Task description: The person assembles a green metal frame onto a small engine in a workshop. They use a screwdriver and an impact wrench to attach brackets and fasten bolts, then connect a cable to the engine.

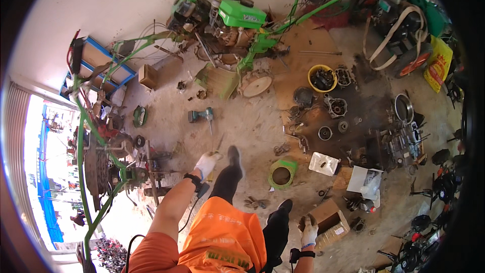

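My left hand [206, 164], in a pale work glove, is closed, and a thin stick-like tool [219, 144] juts up from it beside my dark shoe; its kind is too small to make out. A pale glove also covers my right hand [308, 234], low at the right. Its fingers are curled around a dark, rounded metal part [305, 220] next to an open cardboard box [331, 225]. Between my hands hangs my orange apron [222, 230]. A green ring-shaped housing [283, 174] stands on the floor ahead of my right leg.
A teal cordless drill [203, 116] lies on the floor ahead. Green tillers [242, 14] stand along the wall and at left. Oily engine parts, a yellow basin [322, 78] and a white tray [324, 164] spread over the right side. A strapped engine [399, 25] stands far right.
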Demonstrator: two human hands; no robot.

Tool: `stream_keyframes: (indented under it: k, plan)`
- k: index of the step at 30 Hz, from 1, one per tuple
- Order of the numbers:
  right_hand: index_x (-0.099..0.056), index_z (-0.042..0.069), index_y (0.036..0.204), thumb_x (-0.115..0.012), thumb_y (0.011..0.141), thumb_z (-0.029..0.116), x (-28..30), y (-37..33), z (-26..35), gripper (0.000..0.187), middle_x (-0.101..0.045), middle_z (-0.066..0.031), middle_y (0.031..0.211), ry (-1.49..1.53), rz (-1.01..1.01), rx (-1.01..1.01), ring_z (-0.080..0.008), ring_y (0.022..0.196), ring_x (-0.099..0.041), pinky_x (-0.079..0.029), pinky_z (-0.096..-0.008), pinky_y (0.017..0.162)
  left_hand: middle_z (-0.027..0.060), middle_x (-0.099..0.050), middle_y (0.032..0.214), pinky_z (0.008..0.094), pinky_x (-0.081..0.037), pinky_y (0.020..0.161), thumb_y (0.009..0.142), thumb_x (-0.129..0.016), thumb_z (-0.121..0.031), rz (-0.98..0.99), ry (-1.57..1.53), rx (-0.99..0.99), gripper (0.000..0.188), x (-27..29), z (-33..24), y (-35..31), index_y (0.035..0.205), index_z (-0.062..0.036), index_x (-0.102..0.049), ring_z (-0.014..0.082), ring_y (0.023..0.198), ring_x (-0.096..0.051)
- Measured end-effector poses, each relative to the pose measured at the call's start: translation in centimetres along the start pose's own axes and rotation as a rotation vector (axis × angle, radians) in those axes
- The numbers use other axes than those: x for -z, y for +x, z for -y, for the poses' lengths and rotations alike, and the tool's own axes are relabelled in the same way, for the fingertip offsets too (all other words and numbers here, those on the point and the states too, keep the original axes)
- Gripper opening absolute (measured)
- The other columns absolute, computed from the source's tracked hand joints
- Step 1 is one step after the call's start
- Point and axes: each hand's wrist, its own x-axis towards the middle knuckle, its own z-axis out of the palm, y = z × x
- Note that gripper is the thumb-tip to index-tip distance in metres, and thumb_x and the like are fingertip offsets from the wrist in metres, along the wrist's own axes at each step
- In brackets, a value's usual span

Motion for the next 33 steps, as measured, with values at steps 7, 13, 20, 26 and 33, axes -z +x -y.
stream_keyframes:
  k: [7,13,20,26,33]
  plan:
    - [-0.066,0.008,0.144,-0.066,0.113,0.027,-14.9,3.1,9.4,0.037,-0.077,-0.0051,0.113,-0.013,-0.086,0.102,-0.0147,0.09,-0.072,-0.059,-0.0295,0.076,0.0088,-0.072,0.105,0.0386,-0.055,0.075,0.098,-0.074,-0.037,-0.034,0.095,0.247,0.05,7.1,5.1,16.4,0.126,0.0042,-0.073,0.0192,0.093,-0.065]
    - [-0.063,0.003,0.147,-0.063,0.114,0.032,-37.3,6.3,19.3,0.044,-0.073,-0.0085,0.121,-0.028,0.052,0.193,-0.0167,0.101,-0.07,-0.059,-0.0303,0.083,0.0054,-0.07,0.093,0.0384,-0.053,0.071,0.099,-0.074,-0.037,0.081,0.145,0.443,0.044,13.4,6.6,29.2,0.123,-0.0004,-0.073,0.0189,0.08,-0.064]
    - [-0.059,-0.003,0.147,-0.061,0.115,0.033,-62.1,7.3,29.0,0.048,-0.076,-0.0177,0.121,-0.214,0.539,0.308,-0.0229,0.102,-0.075,-0.063,-0.0364,0.088,0.0023,-0.068,0.092,0.0342,-0.053,0.07,0.1,-0.074,-0.04,0.001,-0.185,0.454,0.049,20.3,6.8,35.7,0.13,-0.0018,-0.072,0.0155,0.076,-0.061]
    - [-0.058,-0.005,0.146,-0.066,0.112,0.023,-77.3,7.9,32.3,0.045,-0.075,-0.0224,0.123,-0.278,0.9,0.192,-0.0287,0.106,-0.077,-0.064,-0.0393,0.09,-0.0002,-0.063,0.085,0.0331,-0.054,0.065,0.096,-0.08,-0.037,-0.201,-0.546,0.569,0.041,24.5,9.9,38.5,0.119,-0.0042,-0.071,0.0128,0.071,-0.059]
    - [-0.06,-0.004,0.145,-0.061,0.112,0.017,-92.9,7.7,34.2,0.039,-0.076,-0.0205,0.123,-0.555,1.097,0.1,-0.0263,0.107,-0.076,-0.064,-0.0375,0.092,0.0006,-0.062,0.084,0.0347,-0.055,0.062,0.1,-0.077,-0.033,-0.441,-0.818,0.649,0.032,30.6,12.6,37.9,0.114,-0.0058,-0.068,0.0142,0.067,-0.06]
